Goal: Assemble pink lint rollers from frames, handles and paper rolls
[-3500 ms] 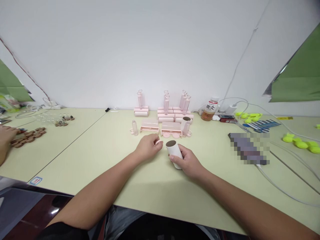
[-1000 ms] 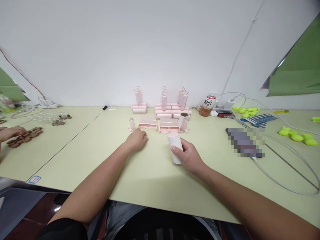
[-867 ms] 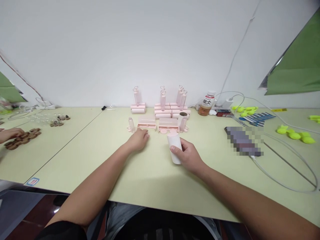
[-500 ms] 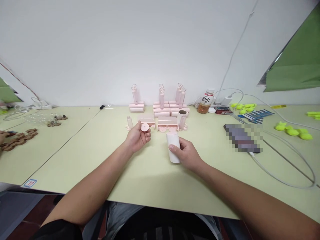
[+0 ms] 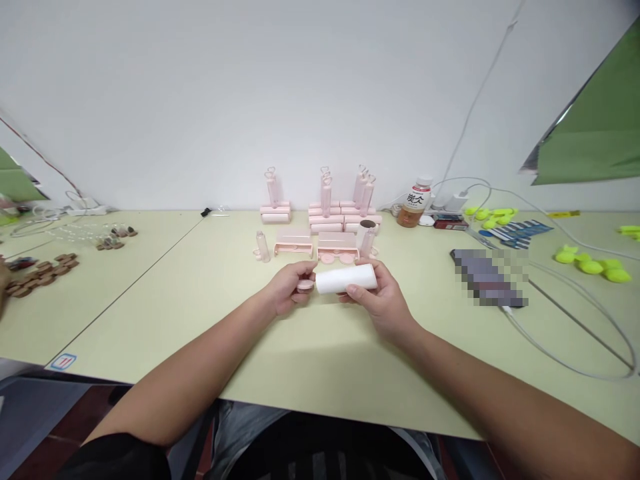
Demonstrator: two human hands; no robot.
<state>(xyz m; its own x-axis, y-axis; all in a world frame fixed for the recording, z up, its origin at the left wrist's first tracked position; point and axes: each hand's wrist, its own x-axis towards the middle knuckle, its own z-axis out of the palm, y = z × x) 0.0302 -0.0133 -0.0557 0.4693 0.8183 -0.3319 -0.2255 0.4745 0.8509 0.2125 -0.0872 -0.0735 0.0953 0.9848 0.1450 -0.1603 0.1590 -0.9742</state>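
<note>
A white roll (image 5: 345, 279) lies nearly level in my right hand (image 5: 387, 300), whose fingers wrap round its right end. My left hand (image 5: 290, 288) pinches a small pink disc (image 5: 305, 285) close to the roll's left end; whether the two touch is hard to tell. Just beyond my hands sit two open pink cases (image 5: 294, 245) (image 5: 338, 247), the right one with round pink pieces by its front. A small pink bottle-like holder (image 5: 263, 247) stands to their left, and another (image 5: 368, 243) to their right beside an upright roll with a brown core (image 5: 365, 229).
Pink rollers (image 5: 345, 220) are stacked near the wall with tall pink holders on top. Rightward are a supplement bottle (image 5: 415, 203), a phone (image 5: 483, 277) with a cable, and yellow-green pieces (image 5: 593, 264). Brown pieces (image 5: 43, 275) lie far left, beside part of another person's hand (image 5: 4, 277).
The white roll has turned from upright to nearly level in my right hand. My left hand has moved right and nearer, bringing the pink disc, now tilted edge-on, to the roll's end.
</note>
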